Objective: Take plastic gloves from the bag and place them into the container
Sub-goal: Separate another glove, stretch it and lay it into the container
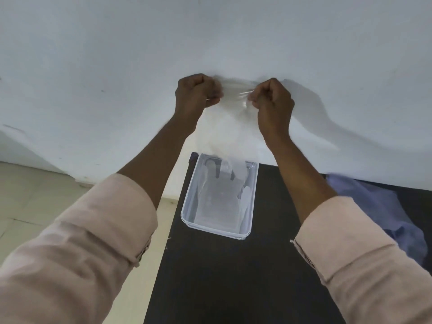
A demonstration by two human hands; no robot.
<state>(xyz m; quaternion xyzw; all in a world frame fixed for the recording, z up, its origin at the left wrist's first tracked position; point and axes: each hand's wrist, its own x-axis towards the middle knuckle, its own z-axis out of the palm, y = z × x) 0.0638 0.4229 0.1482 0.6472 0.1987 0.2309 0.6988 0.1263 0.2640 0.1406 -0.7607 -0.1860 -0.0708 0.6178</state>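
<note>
A pale white wall (210, 38) fills most of my view, with a dark worktop (222, 277) pushed against it below and a strip of cream floor (35, 195) to the left. Both arms reach forward and upward in rolled pink sleeves (88, 242), forearms bare. The left hand (195, 94) and right hand (272, 99) are raised in front of the wall, each curled into a fist, fingers closed tight on the top edge of a thin clear plastic glove (230, 127), which is stretched taut between them. The rest of the glove hangs down between the wrists, blurred and nearly see-through, its lower end reaching the far rim of a clear rectangular container (187, 211) standing on the worktop directly beneath. Inside the container lie more clear gloves (222, 202), flat against the bottom; I cannot tell how many. A bluish crumpled bag (383, 206) lies on the worktop, right of the container and apart from it.
</note>
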